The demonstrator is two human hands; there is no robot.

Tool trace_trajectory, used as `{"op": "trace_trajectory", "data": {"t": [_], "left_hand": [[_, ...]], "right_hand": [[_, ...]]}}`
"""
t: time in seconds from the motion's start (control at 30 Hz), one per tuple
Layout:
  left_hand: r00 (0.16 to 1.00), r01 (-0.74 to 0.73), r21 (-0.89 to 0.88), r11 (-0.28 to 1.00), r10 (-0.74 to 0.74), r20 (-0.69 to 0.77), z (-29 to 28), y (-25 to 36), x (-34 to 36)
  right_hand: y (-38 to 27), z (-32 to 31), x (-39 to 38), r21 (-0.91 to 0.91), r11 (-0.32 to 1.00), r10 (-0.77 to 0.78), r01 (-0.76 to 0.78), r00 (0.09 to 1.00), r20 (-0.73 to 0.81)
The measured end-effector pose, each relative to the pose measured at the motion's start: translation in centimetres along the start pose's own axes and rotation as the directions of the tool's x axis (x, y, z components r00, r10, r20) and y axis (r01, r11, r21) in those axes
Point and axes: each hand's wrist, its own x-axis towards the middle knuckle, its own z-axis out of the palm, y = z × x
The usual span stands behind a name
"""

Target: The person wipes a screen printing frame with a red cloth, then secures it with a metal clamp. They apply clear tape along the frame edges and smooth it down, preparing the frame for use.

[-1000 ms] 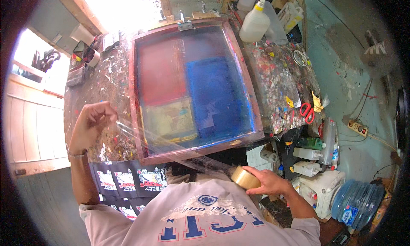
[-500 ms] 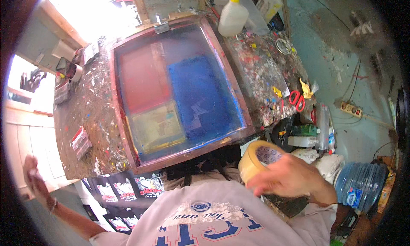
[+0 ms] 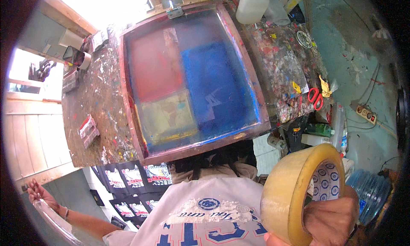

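Note:
My right hand [image 3: 331, 220] grips a big roll of yellowish packing tape [image 3: 277, 194], its fingers inside the printed cardboard core and the thumb at the lower rim. The roll is close up at the lower right. Out at the far left, my left hand [image 3: 42, 195] has its fingers closed on a glossy see-through strip of tape [image 3: 55, 220], which runs down to the picture's lower edge. Whether the strip joins the roll does not show. Ahead on the worktable lies a wooden-framed printing screen [image 3: 160, 90] with red, blue and yellowish areas.
The paint-spattered worktable [image 3: 102, 100] carries a small box [image 3: 88, 130], red-handled scissors [image 3: 315, 99] and a white plastic bottle [image 3: 252, 6]. Dark printed pieces [image 3: 136, 182] lie below at left. A large blue water bottle [image 3: 369, 190] and a power strip [image 3: 366, 114] are at right.
The tape roll has come up much closer in my right hand. My left hand has lowered slightly, and the see-through strip now shows at it. The view has shifted, so the table sits further right.

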Motion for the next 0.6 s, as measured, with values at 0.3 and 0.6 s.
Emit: {"op": "trace_trajectory", "data": {"t": [0.3,0.6], "left_hand": [[0.991,-0.132,-0.003,0.991,0.132,0.034,1.9,-2.0,0.8],[0.992,0.122,-0.383,0.916,-0.095,0.089,9.2,-8.2,-0.2]], "right_hand": [[2.1,2.8,-3.1,-0.100,0.995,-0.013,-0.001,0.989,-0.146],[25.5,10.7,-8.5,-0.155,0.635,0.580,-0.757,0.600,-0.551]]}}
